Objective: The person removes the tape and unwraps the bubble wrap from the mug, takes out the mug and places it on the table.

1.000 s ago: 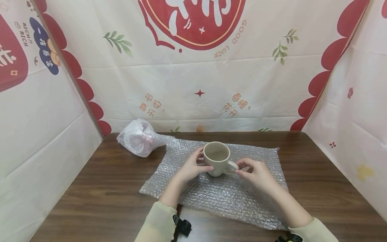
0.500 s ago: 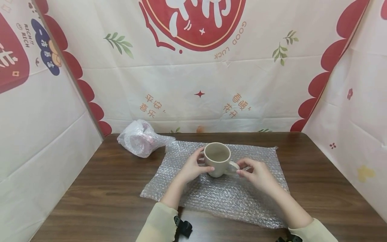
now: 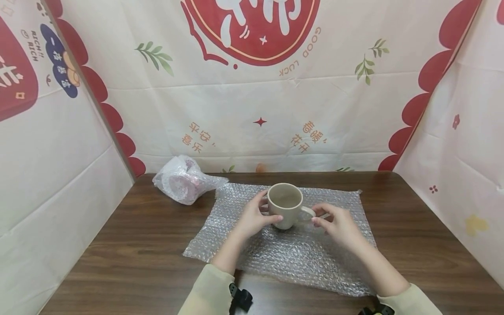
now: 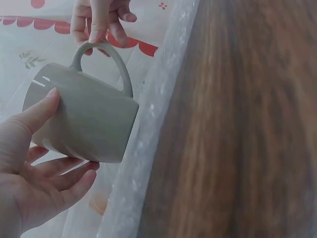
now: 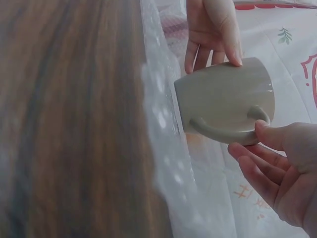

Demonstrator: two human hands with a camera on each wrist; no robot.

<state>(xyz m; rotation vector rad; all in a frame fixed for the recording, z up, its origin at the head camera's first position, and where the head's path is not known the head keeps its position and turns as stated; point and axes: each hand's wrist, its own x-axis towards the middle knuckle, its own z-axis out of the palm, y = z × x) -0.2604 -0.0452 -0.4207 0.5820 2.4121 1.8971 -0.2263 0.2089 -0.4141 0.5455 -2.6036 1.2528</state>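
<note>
A beige-grey mug (image 3: pixel 286 214) stands upright on a sheet of bubble wrap (image 3: pixel 303 258), its handle pointing right. My left hand (image 3: pixel 252 216) holds the mug's body from the left, thumb on the near side and fingers curving behind. In the left wrist view the thumb (image 4: pixel 42 111) presses the mug's wall while the fingers spread around the other side. My right hand (image 3: pixel 340 225) pinches the handle (image 5: pixel 225 134) between thumb and fingers, as the right wrist view shows.
At the back left of the brown wooden table (image 3: pixel 118 245) lies a bubble-wrapped bundle (image 3: pixel 185 181), something pinkish inside, its tail touching the sheet's corner. A printed cloth backdrop (image 3: pixel 252 100) rises behind the table and along both sides.
The mug has shifted slightly to the right, both hands moving along with it. Their hold on it looks the same, and the wrapped bundle stays put.
</note>
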